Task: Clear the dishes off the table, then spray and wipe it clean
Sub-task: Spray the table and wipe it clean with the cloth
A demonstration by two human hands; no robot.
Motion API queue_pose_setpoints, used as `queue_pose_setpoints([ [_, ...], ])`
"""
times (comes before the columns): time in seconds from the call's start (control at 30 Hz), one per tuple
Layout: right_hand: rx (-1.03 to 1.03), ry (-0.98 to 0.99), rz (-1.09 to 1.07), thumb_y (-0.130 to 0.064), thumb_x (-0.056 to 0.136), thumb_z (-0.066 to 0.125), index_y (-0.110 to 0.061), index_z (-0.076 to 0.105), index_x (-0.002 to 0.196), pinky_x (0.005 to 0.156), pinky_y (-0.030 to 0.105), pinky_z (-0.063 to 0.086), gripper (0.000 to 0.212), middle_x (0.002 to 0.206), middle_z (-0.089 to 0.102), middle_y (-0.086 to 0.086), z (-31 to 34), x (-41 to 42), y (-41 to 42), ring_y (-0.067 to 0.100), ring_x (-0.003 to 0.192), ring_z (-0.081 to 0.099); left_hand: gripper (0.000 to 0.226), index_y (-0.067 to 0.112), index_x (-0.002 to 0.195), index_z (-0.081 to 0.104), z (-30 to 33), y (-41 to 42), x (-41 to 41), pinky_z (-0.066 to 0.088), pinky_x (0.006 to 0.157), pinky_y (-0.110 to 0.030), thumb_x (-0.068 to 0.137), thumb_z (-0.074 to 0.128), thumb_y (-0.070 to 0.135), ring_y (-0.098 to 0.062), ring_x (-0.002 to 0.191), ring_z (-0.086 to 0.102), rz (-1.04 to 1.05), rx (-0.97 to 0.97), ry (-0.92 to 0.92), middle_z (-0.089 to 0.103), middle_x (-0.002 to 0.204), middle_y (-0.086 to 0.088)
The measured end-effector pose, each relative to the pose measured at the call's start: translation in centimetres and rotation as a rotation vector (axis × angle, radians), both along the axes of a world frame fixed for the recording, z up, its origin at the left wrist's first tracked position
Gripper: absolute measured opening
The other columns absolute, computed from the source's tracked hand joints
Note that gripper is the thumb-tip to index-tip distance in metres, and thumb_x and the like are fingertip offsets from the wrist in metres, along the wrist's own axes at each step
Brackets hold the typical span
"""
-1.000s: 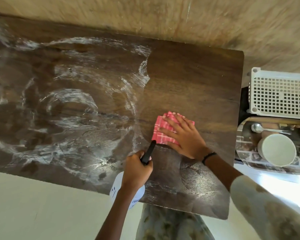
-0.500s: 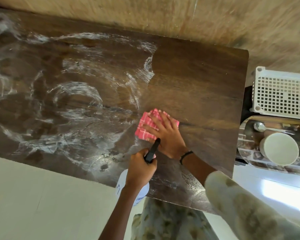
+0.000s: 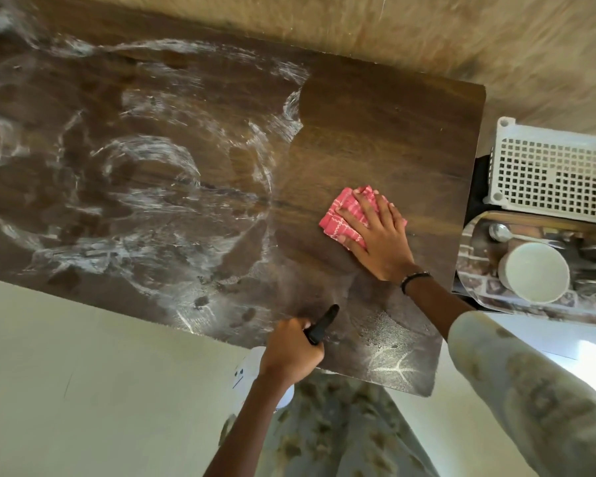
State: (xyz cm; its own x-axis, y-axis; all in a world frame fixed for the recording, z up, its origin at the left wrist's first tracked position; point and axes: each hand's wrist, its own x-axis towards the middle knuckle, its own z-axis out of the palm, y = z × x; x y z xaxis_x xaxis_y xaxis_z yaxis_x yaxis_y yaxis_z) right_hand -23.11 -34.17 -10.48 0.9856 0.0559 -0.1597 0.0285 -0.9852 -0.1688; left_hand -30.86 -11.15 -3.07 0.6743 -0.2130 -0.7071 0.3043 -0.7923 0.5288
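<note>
Head view is showing the right hand (image 3: 379, 235) lying spread on the pink cloth (image 3: 344, 215), wiping the surface (image 3: 393, 132); the left hand (image 3: 289, 349) is gripping the spray bottle (image 3: 252, 366) at 6 o'clock. Wiping is under way; next, I judge, the white streaks (image 3: 145, 201) toward 9 o'clock. Since half a second ago, the cloth is sitting further toward 3 o'clock.

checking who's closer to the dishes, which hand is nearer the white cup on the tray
Right. The right hand presses the pink cloth on the table just left of the white cup. The left hand grips the spray bottle at the table's near edge, farther off.
</note>
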Motion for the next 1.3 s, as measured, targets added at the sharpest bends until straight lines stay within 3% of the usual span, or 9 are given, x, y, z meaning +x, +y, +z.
queue_pose_setpoints([
  [0.1,0.005,0.022,-0.002,-0.061,0.096,0.023,-0.038,0.03,0.148,0.115,0.054,0.016,0.057,0.158,0.022,0.004,0.1,0.0,0.0,0.04,0.144,0.017,0.03,0.019,0.053,0.041,-0.2,0.6,-1.1,0.034,0.046,-0.028,0.075,0.056,0.007,-0.019,0.044,0.041,0.119,-0.004,0.025,0.042,0.047,0.0],
  [0.43,0.018,0.03,-0.009,-0.061,0.095,0.024,-0.034,0.035,0.146,0.114,0.055,0.017,0.059,0.157,0.026,0.005,0.2,-0.1,0.1,0.04,0.143,0.018,0.037,0.019,0.048,0.037,-0.2,2.7,-0.5,0.026,0.046,-0.025,0.075,0.053,0.0,-0.018,0.041,0.03,0.292,0.059,-0.036,0.035,0.044,0.001],
  [0.6,0.021,0.031,-0.029,-0.061,0.093,0.022,-0.032,0.038,0.144,0.113,0.057,0.018,0.061,0.156,0.027,0.006,0.5,-0.1,0.5,0.042,0.142,0.019,0.021,0.008,0.063,0.053,-0.5,3.7,0.3,0.03,0.047,-0.029,0.083,0.057,0.005,-0.018,0.042,0.033,0.344,0.0,-0.083,0.037,0.046,-0.001],
  [0.73,0.053,0.05,-0.065,-0.061,0.092,0.022,-0.033,0.037,0.145,0.113,0.057,0.013,0.062,0.158,0.023,0.006,0.6,0.4,2.8,0.044,0.142,0.016,0.029,0.01,0.056,0.044,-0.3,3.6,1.4,0.029,0.044,-0.026,0.082,0.055,0.001,-0.019,0.041,0.033,0.403,-0.007,-0.105,0.037,0.047,-0.004],
  [0.93,0.056,0.016,0.091,-0.059,0.095,0.029,-0.036,0.037,0.144,0.114,0.058,0.005,0.055,0.159,0.02,0.008,0.1,-0.5,9.1,0.042,0.144,0.011,0.03,0.008,0.057,0.042,-0.1,3.5,0.9,0.029,0.043,-0.025,0.083,0.056,0.002,-0.017,0.041,0.03,0.454,-0.042,-0.143,0.035,0.047,-0.004],
  [1.03,0.071,-0.022,0.262,-0.049,0.095,0.036,-0.04,0.028,0.147,0.116,0.059,0.011,0.053,0.16,0.016,0.007,0.1,-4.0,10.6,0.04,0.146,0.008,0.015,0.002,0.07,0.055,-0.1,4.0,-0.1,0.033,0.047,-0.028,0.084,0.059,0.004,-0.018,0.045,0.035,0.528,-0.1,-0.158,0.041,0.053,-0.008],
  [1.17,0.046,-0.004,0.437,-0.051,0.094,0.039,-0.038,0.026,0.148,0.114,0.057,0.019,0.056,0.16,0.016,0.005,-0.2,-8.7,7.6,0.036,0.147,0.009,0.017,0.012,0.069,0.058,-0.3,4.2,-1.3,0.033,0.05,-0.031,0.084,0.059,0.005,-0.02,0.047,0.033,0.528,-0.126,-0.138,0.041,0.052,-0.009],
  [1.3,0.005,0.027,0.296,-0.058,0.097,0.029,-0.04,0.027,0.148,0.115,0.056,0.018,0.054,0.159,0.019,0.004,0.0,-8.1,3.7,0.036,0.146,0.013,0.012,0.008,0.071,0.06,-0.8,4.6,-2.4,0.034,0.051,-0.033,0.083,0.06,0.006,-0.02,0.048,0.034,0.527,-0.135,-0.128,0.046,0.054,-0.011],
])
